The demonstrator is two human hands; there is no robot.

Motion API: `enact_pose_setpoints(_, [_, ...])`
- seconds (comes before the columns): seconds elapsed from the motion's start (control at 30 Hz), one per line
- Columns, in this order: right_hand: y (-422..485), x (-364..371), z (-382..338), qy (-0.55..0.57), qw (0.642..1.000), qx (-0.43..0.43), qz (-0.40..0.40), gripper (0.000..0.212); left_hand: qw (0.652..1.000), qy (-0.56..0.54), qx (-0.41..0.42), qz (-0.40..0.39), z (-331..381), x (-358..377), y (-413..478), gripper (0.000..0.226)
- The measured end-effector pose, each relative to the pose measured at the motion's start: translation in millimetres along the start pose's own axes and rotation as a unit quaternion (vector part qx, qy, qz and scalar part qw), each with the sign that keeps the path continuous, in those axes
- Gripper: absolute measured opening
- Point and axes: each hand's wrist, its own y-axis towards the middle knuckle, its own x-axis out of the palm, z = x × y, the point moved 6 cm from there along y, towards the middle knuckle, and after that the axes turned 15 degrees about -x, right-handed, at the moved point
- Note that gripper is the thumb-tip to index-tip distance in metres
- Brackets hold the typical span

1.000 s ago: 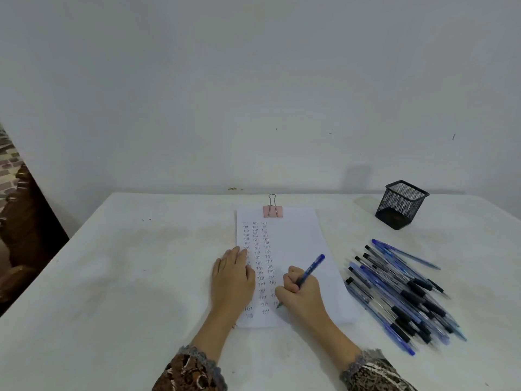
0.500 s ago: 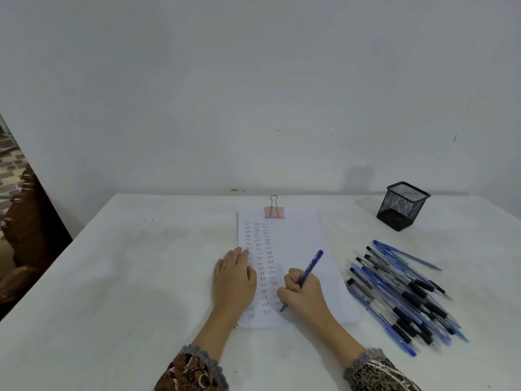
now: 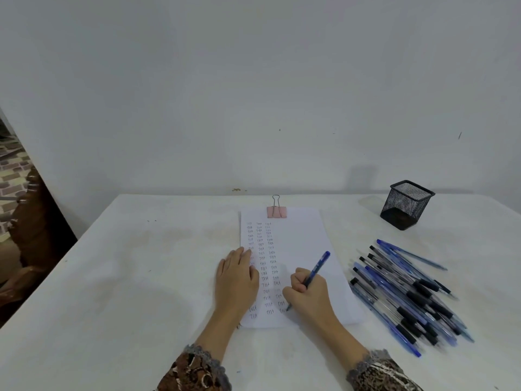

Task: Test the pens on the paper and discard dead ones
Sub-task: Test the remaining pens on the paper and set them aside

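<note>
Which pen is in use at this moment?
The blue pen in the right hand, tip on the paper; all others lie in the pile.

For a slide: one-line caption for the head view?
Right hand tests a blue pen on the paper, left hand resting on it, pen pile alongside.

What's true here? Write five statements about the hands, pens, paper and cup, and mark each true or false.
1. The right hand grips a blue ballpoint pen, tip on the white paper sheet. True.
2. The left hand lies flat on the sheet's left edge. True.
3. The black wire-mesh cup is packed with pens. False: none show in it; the loose pile of blue and black pens lies right of the sheet.
4. A pink binder clip grips the sheet's top edge. True.
5. The sheet is blank. False: columns of small handwritten words fill its left part.
</note>
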Motion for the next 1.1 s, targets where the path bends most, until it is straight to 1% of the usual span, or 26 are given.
enact_pose_setpoints(0.17, [1.0,0.0,0.9,-0.011,0.999,-0.038,-0.01,0.038,1.0,0.0,0.0,-0.001,-0.1,0.5,0.6,0.046])
enact_pose_setpoints(0.23, [0.4,0.2,0.8,-0.003,0.999,-0.033,-0.013,0.036,1.0,0.001,-0.001,-0.003,0.1,0.6,0.3,0.046])
enact_pose_setpoints(0.27, [-0.4,-0.2,0.2,0.025,0.999,-0.017,-0.012,0.035,1.0,0.002,0.0,-0.003,-0.2,0.5,0.4,0.046])
enact_pose_setpoints(0.3, [-0.8,-2.4,0.1,0.08,0.997,0.009,0.001,0.037,1.0,0.003,0.0,-0.002,-0.5,0.5,0.6,0.046])
enact_pose_setpoints(0.33, [-0.9,-6.5,1.5,0.157,0.986,0.042,0.03,0.04,1.0,0.004,0.001,-0.001,-0.6,0.8,1.0,0.046])
enact_pose_setpoints(0.37, [-0.2,-10.2,2.9,0.245,0.964,0.077,0.061,0.042,1.0,0.005,0.002,0.001,-0.7,1.3,1.0,0.046])
enact_pose_setpoints(0.4, [0.7,-12.1,4.2,0.328,0.934,0.11,0.089,0.043,1.0,0.005,0.004,0.003,-0.5,1.4,1.0,0.045])
enact_pose_setpoints(0.43, [1.7,-12.7,5.2,0.387,0.906,0.138,0.107,0.045,1.0,0.003,0.004,0.004,-0.3,1.5,1.1,0.045])
enact_pose_setpoints(0.47, [3.2,-13.1,7.1,0.418,0.886,0.159,0.118,0.047,1.0,0.0,0.004,0.004,-0.2,1.6,1.2,0.045])
enact_pose_setpoints(0.5, [4.9,-13.5,9.2,0.427,0.88,0.169,0.124,0.05,1.0,-0.002,0.004,0.003,-0.3,1.8,1.4,0.045])
enact_pose_setpoints(0.57, [7.1,-13.6,10.6,0.411,0.886,0.168,0.131,0.049,1.0,0.002,0.003,0.004,-0.2,2.1,1.6,0.045])
enact_pose_setpoints(0.67, [8.7,-10.9,11.2,0.395,0.892,0.157,0.155,0.038,1.0,-0.002,0.001,0.004,0.0,1.9,1.1,0.045])
enact_pose_setpoints(0.73, [9.7,-7.7,11.8,0.412,0.88,0.154,0.177,0.034,1.0,-0.002,0.0,0.003,-0.2,1.6,1.0,0.046])
enact_pose_setpoints(0.8, [8.8,-4.3,13.5,0.447,0.857,0.17,0.193,0.032,1.0,0.004,-0.002,0.003,-0.6,2.0,0.8,0.046])
enact_pose_setpoints(0.87, [6.8,-3.3,14.5,0.464,0.842,0.185,0.205,0.029,1.0,0.004,-0.004,0.004,-0.8,2.1,0.5,0.046])
enact_pose_setpoints(0.9, [5.8,-3.9,14.0,0.46,0.842,0.187,0.212,0.026,1.0,0.004,-0.006,0.003,-1.0,2.1,0.3,0.047])
enact_pose_setpoints(0.97, [4.1,-6.4,12.8,0.43,0.856,0.18,0.224,0.021,1.0,0.004,-0.007,0.002,-0.9,2.4,0.0,0.047])
enact_pose_setpoints(1.1, [0.6,-5.6,10.0,0.391,0.875,0.173,0.226,0.025,1.0,0.0,-0.005,0.004,-0.6,2.2,0.1,0.046])
